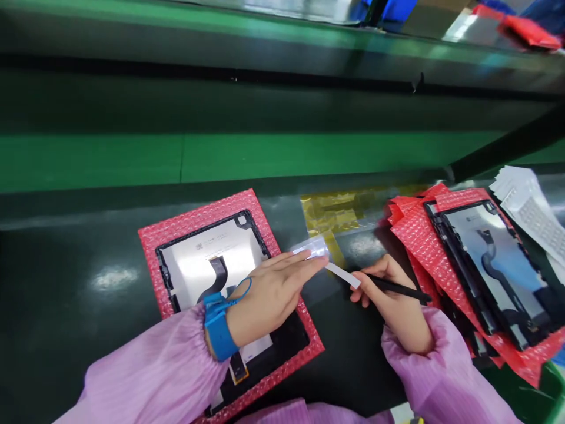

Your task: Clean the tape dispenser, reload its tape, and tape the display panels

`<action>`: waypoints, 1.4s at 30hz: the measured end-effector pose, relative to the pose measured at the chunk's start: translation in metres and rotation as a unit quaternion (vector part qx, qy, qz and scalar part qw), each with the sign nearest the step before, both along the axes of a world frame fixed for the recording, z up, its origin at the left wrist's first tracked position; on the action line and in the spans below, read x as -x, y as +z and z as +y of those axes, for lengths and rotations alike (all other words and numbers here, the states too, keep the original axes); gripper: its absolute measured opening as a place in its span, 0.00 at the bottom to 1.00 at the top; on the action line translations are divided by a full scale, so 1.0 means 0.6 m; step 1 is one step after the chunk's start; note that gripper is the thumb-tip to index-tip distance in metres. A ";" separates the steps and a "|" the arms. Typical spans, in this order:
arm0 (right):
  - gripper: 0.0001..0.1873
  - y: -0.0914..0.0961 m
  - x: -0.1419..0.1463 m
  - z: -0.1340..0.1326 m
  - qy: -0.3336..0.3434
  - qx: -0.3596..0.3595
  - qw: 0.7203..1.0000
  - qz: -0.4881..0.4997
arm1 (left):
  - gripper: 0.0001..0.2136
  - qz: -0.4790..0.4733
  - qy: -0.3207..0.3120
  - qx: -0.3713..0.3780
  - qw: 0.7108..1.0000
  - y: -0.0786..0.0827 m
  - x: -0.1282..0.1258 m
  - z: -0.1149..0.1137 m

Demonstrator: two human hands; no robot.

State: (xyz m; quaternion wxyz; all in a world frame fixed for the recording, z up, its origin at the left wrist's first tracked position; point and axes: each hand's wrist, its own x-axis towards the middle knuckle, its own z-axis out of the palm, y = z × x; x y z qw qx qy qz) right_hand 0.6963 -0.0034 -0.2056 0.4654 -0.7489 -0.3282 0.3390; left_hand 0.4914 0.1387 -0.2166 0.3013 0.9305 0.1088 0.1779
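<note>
A tablet screen panel (207, 259) lies face down on a red bubble-wrap sheet (194, 224), with a black flex cable on its silver back. My left hand (269, 294), wearing a blue wrist strap (217, 324), stretches over the panel's right edge, and its fingertips touch a clear film strip (314, 247). My right hand (388, 294) is closed round black tweezers (397, 288) whose tip holds a small white strip (343, 275) between the two hands.
At the right a second panel (489, 265) rests on a pile of red bubble wrap (415, 229). White label sheets (529, 206) lie at the far right. Yellow tape (331, 212) covers part of the dark bench; a green conveyor belt (265, 156) runs behind.
</note>
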 end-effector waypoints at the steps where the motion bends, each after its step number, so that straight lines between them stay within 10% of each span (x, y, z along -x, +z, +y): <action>1: 0.19 0.002 -0.001 0.000 0.008 0.010 1.000 -0.013 | 0.30 0.000 0.000 0.003 1.000 0.000 -0.001 0.000; 15: 0.17 0.008 -0.011 -0.151 -0.049 0.027 0.996 -0.063 | 0.30 -0.003 0.000 0.019 1.000 -0.001 -0.004 -0.002; 23: 0.11 0.036 0.016 -0.095 -0.019 -0.023 0.999 -0.024 | 0.34 -0.031 -0.013 0.127 0.991 0.010 -0.006 0.008; 27: 0.13 0.027 0.050 -0.042 0.091 -0.102 0.980 0.143 | 0.34 -0.070 0.045 0.259 0.962 0.058 0.047 0.004; 32: 0.14 0.022 0.139 -0.048 0.170 -0.083 0.962 0.196 | 0.37 -0.051 0.120 0.257 0.958 0.094 0.168 -0.055; 42: 0.12 0.010 0.223 -0.076 0.171 -0.049 0.974 0.143 | 0.42 -0.049 0.076 0.132 0.987 0.014 0.251 -0.130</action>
